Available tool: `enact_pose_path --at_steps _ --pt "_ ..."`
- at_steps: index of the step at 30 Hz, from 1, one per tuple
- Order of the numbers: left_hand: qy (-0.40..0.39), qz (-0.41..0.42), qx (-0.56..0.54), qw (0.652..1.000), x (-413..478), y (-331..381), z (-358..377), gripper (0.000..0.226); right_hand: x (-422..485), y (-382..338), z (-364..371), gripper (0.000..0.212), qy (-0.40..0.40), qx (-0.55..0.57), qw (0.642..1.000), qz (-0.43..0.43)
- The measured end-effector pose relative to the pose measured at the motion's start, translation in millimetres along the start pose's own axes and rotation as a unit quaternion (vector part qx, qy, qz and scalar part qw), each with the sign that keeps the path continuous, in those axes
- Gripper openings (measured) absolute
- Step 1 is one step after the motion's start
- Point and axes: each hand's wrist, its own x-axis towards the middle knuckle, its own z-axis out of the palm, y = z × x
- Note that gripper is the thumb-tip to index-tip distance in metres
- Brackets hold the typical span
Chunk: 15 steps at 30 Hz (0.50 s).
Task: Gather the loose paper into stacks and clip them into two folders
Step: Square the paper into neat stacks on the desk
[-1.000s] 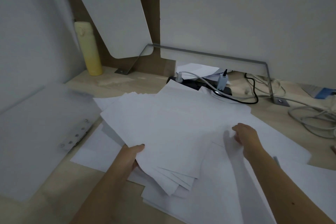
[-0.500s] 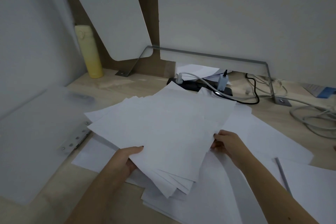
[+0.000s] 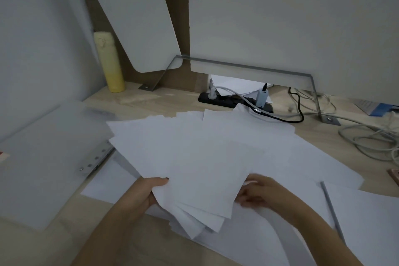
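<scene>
Left hand: clamped on fanned paper | right hand: blurred, grip cannot be told | folder: open, left on counter

**One head camera, looking down over the desk**

There's a single view, worn on the person's head, facing forward and steeply down; it sits close over the wooden desk, both forearms entering from 6 o'clock; the wide lens bends the back panel at 12 o'clock; the left wall lies toward 9 o'clock, tangled cables toward 3 o'clock; no second view shares the scene.
</scene>
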Motion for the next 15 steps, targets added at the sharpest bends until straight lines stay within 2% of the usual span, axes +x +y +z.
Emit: enact_pose_path --at_steps 2,3,4,6,7,8,11,13,15 --pt "0.005 0.017 -0.005 1.0 -4.2 1.9 -1.3 0.031 0.6 -0.2 -16.0 0.034 0.142 0.037 0.989 -0.034" --pt "-0.005 0.036 -0.02 0.999 -5.2 0.4 -4.6 0.024 -0.9 -1.9 -23.7 0.037 0.184 0.036 0.981 -0.055" --pt "-0.012 0.047 -0.01 0.999 -14.4 6.1 -1.9 0.002 -3.8 -4.3 -29.6 0.041 0.2 0.023 0.977 -0.076" --pt "-0.043 0.079 0.028 0.996 -21.5 12.1 -5.7 0.067 -12.3 -13.5 -35.9 0.05 0.192 -0.016 0.976 -0.105" --pt "-0.048 0.091 0.042 0.994 -19.3 12.8 -9.6 0.086 -14.8 -18.6 -37.0 0.055 0.182 -0.031 0.976 -0.115" --pt "-0.042 0.099 0.067 0.992 -25.3 18.5 -6.9 0.094 -14.9 -24.2 -37.8 0.06 0.172 -0.041 0.977 -0.123" --pt "-0.071 0.124 0.085 0.986 -33.3 34.6 -1.0 0.096 -20.7 -46.9 -35.0 0.08 0.121 -0.047 0.982 -0.137" --pt "-0.083 0.153 0.1 0.98 -37.8 45.9 4.3 0.085 -27.8 -59.6 -34.1 0.09 0.071 -0.024 0.985 -0.153" --pt "-0.089 0.178 0.11 0.974 -44.7 59.4 12.3 0.065 -39.4 -72.0 -34.8 0.074 0.022 0.006 0.986 -0.167"
